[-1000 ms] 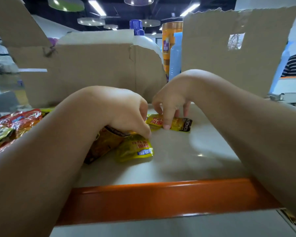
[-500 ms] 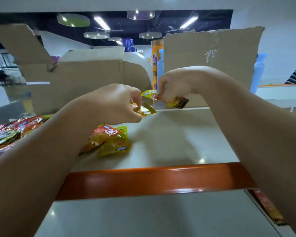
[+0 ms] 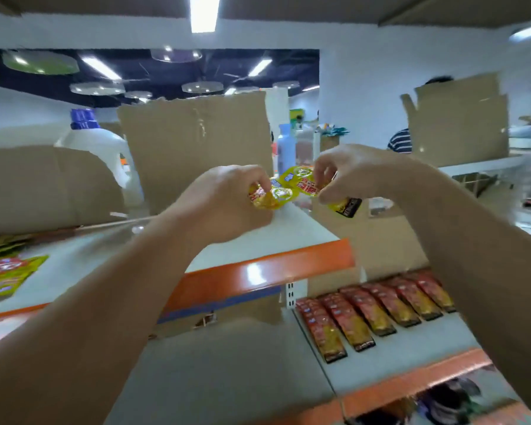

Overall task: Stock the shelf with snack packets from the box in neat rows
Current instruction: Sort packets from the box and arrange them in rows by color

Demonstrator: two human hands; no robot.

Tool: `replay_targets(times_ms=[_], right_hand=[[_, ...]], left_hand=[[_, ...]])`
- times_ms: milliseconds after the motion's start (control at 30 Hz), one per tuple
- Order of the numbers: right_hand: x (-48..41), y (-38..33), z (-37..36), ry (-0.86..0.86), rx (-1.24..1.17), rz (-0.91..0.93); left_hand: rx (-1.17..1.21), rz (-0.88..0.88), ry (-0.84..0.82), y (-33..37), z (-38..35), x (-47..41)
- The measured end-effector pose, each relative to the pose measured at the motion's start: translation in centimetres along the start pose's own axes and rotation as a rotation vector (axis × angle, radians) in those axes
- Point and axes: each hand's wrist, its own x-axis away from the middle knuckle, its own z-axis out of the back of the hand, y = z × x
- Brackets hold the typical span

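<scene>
Pinching yellow snack packets (image 3: 302, 183), left hand (image 3: 224, 204) and right hand (image 3: 354, 174) both; thin fingertip hold risks one slipping below.

A: Left hand (image 3: 227, 204)?
B: Risen off the shelf (image 3: 288, 271) pile; pinches one small yellow packet (image 3: 267, 200) in mid-air.
A: Right hand (image 3: 354, 174)?
B: Risen too; its black-ended packet (image 3: 345, 207), earlier pressed flat on the shelf, now hangs pinched. (View swung right: red packet rows (image 3: 365, 314) on a lower shelf (image 3: 411, 342) newly listed.)
</scene>
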Motion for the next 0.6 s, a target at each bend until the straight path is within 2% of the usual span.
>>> replay_targets(times_ms=[200, 300, 600], right_hand=[[9.8, 14.7, 4.2, 0.047, -0.014, -0.208], [14.5, 20.7, 5.7, 0.082, -0.036, -0.297], [24.1, 33.0, 5.5, 0.208, -0.079, -0.526]], left_hand=[[0.100, -0.124, -0.011, 14.1, -9.4, -4.1], [0.214, -0.118, -0.045, 20.1, -13.8, -5.2], [0.377, -0.263, -0.070, 30.7, -25.2, -7.1]])
